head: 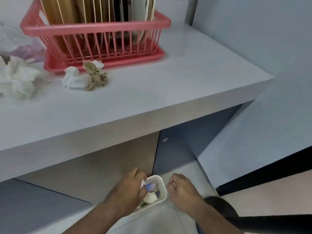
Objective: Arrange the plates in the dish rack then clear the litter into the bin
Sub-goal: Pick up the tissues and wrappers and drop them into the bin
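Note:
A pink dish rack (94, 29) stands at the back of the grey counter (152, 92), with several plates (87, 9) upright in it. In front of it lie crumpled white tissue (72, 78) and brown paper (96, 76). More white tissue (15, 78) and clear plastic (11, 38) lie at the left. Down on the floor a small white bin (161, 184) holds scraps of paper. My left hand (130, 188) is over the bin, closed on a piece of white litter. My right hand (180, 188) is a fist beside the bin's right rim, with nothing visible in it.
The counter's thick front edge (101, 132) overhangs the bin. Below it are cabinet panels, one with a small lock (165, 139). A grey wall (253, 48) closes the right side. A dark sleeve or bag (236, 217) shows at the lower right.

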Motion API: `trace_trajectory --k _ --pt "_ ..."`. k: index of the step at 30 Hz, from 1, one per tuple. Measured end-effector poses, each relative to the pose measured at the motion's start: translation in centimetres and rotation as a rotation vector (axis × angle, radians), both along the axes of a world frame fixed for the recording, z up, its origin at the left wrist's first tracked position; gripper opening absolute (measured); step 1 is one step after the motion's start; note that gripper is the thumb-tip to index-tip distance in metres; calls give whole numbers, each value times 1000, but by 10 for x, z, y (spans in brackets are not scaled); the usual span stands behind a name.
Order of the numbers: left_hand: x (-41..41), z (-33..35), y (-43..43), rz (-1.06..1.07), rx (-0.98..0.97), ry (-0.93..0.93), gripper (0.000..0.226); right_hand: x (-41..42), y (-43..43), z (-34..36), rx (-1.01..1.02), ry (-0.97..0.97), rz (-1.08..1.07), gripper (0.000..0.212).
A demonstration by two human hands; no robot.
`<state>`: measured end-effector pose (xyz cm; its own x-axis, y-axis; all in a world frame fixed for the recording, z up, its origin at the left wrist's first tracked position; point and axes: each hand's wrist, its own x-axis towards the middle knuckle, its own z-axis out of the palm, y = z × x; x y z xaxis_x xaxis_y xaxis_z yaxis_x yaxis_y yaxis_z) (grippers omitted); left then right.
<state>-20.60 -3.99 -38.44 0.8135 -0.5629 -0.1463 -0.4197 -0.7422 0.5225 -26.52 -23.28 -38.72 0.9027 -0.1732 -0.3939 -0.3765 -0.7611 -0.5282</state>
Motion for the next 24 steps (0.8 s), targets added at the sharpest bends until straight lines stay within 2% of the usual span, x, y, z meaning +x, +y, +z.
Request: trace_trajectory --k 4,7,10,13,15,17,20,24 --pt "-3 -97 12 24 23 87 20 -18 8 -98 -52 40 -14 11" --pt "-11 -171 19 2 52 129 27 -33 14 -165 -59 151 -5 21" --pt "-15 -235 17 -27 103 158 31 -42 18 -213 -40 211 -8 21" --pt "-5 -289 2 -40 135 175 32 -45 18 -250 -27 207 -4 13" --pt "5 -327 -10 -18 137 200 44 -44 17 -270 -22 192 -5 10" --pt "18 -357 -20 62 136 284 57 -39 15 -287 -24 165 -9 8" --pt "25 -386 -20 160 128 409 61 -27 17 -306 -9 104 -35 14" --pt "20 -388 6 169 75 266 41 2 26 -330 44 66 -41 19"
